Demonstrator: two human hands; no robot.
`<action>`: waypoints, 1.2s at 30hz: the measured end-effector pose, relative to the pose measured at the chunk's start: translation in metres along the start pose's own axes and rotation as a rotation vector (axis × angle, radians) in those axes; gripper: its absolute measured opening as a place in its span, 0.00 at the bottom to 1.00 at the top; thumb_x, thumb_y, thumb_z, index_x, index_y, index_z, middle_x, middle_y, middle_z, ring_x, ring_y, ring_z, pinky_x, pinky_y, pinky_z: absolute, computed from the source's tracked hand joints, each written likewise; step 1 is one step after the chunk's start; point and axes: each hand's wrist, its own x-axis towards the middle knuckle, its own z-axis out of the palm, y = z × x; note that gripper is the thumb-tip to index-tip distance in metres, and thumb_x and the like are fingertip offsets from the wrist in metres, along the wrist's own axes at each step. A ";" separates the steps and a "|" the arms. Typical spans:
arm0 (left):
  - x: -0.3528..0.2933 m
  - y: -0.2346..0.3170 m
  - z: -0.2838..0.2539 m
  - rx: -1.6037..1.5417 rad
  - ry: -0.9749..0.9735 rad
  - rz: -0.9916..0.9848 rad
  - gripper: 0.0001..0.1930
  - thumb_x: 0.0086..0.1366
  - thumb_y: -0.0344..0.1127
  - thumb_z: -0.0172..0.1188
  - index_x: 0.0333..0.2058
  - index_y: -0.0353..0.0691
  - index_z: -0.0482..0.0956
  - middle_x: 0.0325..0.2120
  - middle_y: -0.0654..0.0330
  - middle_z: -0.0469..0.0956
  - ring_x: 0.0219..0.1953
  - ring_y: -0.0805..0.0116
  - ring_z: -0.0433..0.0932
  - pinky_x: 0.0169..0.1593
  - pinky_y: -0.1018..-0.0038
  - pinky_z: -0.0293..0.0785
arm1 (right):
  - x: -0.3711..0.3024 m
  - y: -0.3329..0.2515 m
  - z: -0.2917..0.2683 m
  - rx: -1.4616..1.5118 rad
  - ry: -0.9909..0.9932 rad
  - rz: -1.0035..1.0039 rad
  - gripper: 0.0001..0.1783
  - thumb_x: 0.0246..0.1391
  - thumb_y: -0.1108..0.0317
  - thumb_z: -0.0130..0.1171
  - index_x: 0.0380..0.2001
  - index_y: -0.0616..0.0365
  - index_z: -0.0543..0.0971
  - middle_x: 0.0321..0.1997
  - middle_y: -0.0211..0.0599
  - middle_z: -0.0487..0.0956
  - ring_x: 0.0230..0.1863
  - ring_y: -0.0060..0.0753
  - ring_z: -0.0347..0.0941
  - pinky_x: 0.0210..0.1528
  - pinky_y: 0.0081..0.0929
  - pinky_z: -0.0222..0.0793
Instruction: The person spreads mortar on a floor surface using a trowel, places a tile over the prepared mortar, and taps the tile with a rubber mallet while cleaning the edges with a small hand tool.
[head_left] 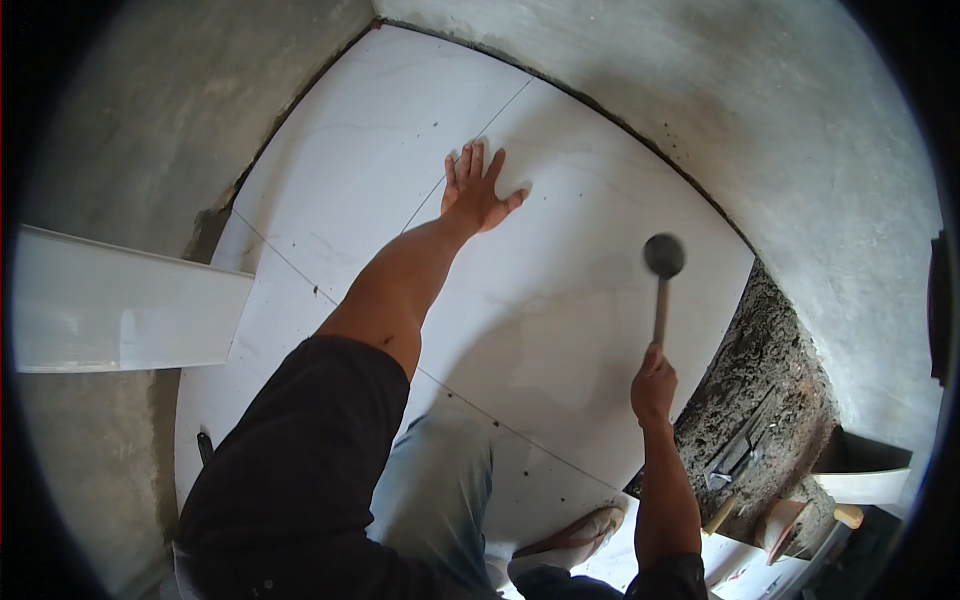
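Observation:
Large white floor tiles with faint grey veining spread out below me, with thin dark joints between them. My left hand lies on them with its fingers spread, across the joint between two far tiles. In my right hand is the wooden handle of a rubber mallet, gripped near its lower end. The round black mallet head is over the right part of the same tile, slightly blurred. From this view I cannot tell whether it touches the surface.
Grey plastered walls meet in the far left corner. Rough dark mortar lies exposed at the right, with a metal tool on it. Wooden handles show nearby. A white glossy panel juts in at left, and a black handle lies below it.

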 end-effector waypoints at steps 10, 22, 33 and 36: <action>0.047 -0.004 0.004 0.048 0.058 0.032 0.44 0.64 0.67 0.36 0.69 0.44 0.41 0.71 0.50 0.34 0.73 0.55 0.30 0.71 0.55 0.27 | -0.005 0.007 0.002 0.115 0.038 0.035 0.32 0.67 0.47 0.35 0.24 0.65 0.72 0.17 0.44 0.70 0.22 0.39 0.69 0.27 0.38 0.62; 0.150 0.032 0.000 0.013 0.133 0.104 0.44 0.65 0.67 0.37 0.69 0.40 0.42 0.71 0.52 0.38 0.73 0.58 0.32 0.71 0.56 0.30 | 0.017 -0.002 0.000 0.095 0.089 -0.093 0.30 0.67 0.50 0.34 0.20 0.64 0.68 0.17 0.51 0.68 0.22 0.57 0.66 0.28 0.44 0.62; 0.154 0.022 0.002 0.023 0.195 0.077 0.44 0.65 0.67 0.37 0.69 0.42 0.41 0.71 0.55 0.38 0.73 0.59 0.32 0.71 0.56 0.29 | 0.037 0.007 0.012 -0.008 0.017 -0.127 0.33 0.67 0.45 0.33 0.19 0.63 0.66 0.14 0.40 0.63 0.18 0.37 0.61 0.23 0.37 0.58; 0.148 0.027 0.010 0.043 0.158 0.089 0.44 0.65 0.67 0.36 0.69 0.42 0.41 0.71 0.56 0.38 0.73 0.58 0.32 0.71 0.56 0.29 | 0.027 0.023 0.014 0.059 0.055 -0.235 0.31 0.67 0.47 0.35 0.21 0.63 0.66 0.16 0.41 0.64 0.19 0.35 0.62 0.23 0.36 0.58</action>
